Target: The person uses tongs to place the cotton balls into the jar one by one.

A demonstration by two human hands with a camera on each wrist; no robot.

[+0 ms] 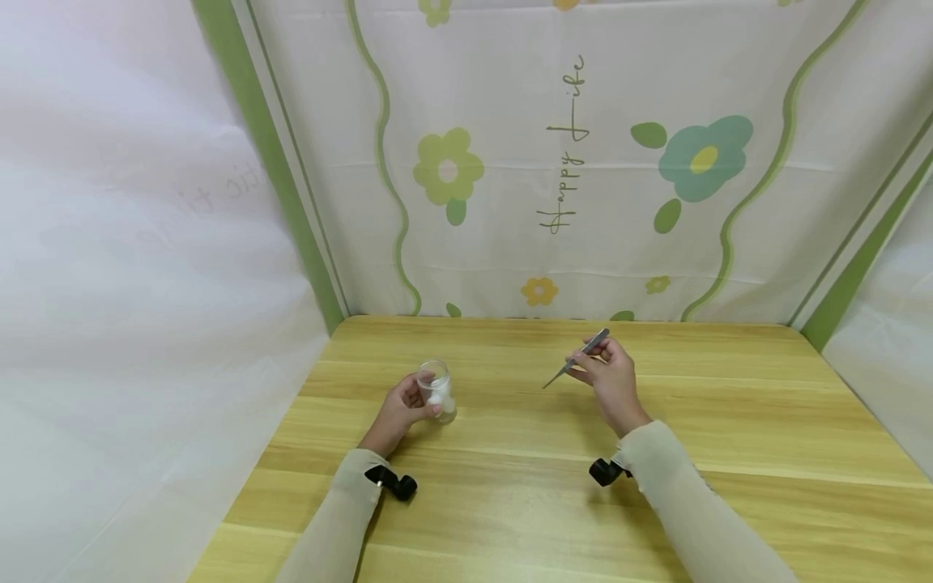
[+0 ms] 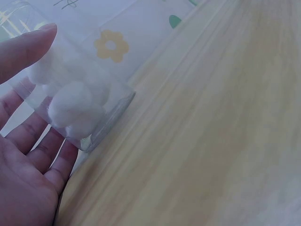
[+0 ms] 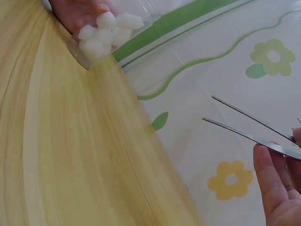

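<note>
A clear jar (image 1: 435, 374) stands upright at the left of the table, its top uncovered. White cotton balls (image 2: 70, 103) lie inside it, several of them. My left hand (image 1: 400, 411) grips the jar from its left side, thumb across the near wall and fingers behind. To the right, my right hand (image 1: 611, 380) holds metal tweezers (image 1: 577, 357) above the table, pinched between thumb and fingers. Their tips point down and left toward the jar. In the right wrist view the two prongs (image 3: 235, 129) are spread apart with nothing between them.
The wooden table (image 1: 510, 502) fills the lower part of the head view. A white curtain (image 1: 510, 105) with printed flowers hangs behind its far edge, and more pale cloth (image 1: 146, 364) hangs at the left. A black camera mount sits on each sleeved wrist.
</note>
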